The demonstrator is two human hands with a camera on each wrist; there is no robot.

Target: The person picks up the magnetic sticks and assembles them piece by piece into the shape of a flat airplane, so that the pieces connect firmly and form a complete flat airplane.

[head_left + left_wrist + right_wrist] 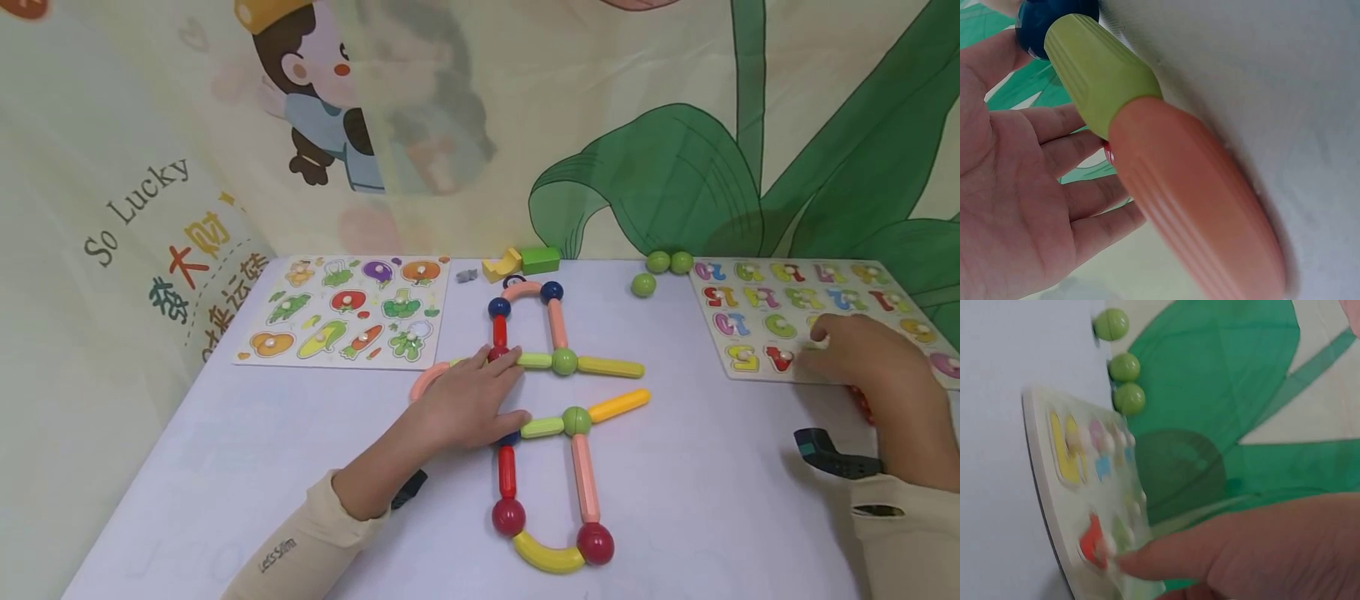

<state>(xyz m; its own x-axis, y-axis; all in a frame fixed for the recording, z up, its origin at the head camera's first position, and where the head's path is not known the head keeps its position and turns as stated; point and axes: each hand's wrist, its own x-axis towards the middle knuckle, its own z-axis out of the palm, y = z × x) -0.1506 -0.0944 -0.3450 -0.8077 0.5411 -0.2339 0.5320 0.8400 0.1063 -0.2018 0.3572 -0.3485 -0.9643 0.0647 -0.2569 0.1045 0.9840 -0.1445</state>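
My left hand (465,404) lies spread over a figure of magnetic rods and balls on the table. Its fingers touch a red ball (497,356), and its thumb is at a dark blue ball (1035,37). A light green rod (1100,75) and a curved pink rod (1191,200) run beside the palm. Over the number puzzle board (738,372) hovers my right hand (873,358), fingers loosely bent. The thumb (997,59) of the left hand is extended. A red number four (1093,540) is nearest the right thumb (1166,553); nothing shows in that hand.
A vegetable puzzle board (300,360) lies at the back left. Green (541,261) and yellow blocks (501,267) and a small grey piece (467,275) stand behind the figure. Green balls (643,284) sit near the number board. A printed cloth (480,125) hangs behind the table.
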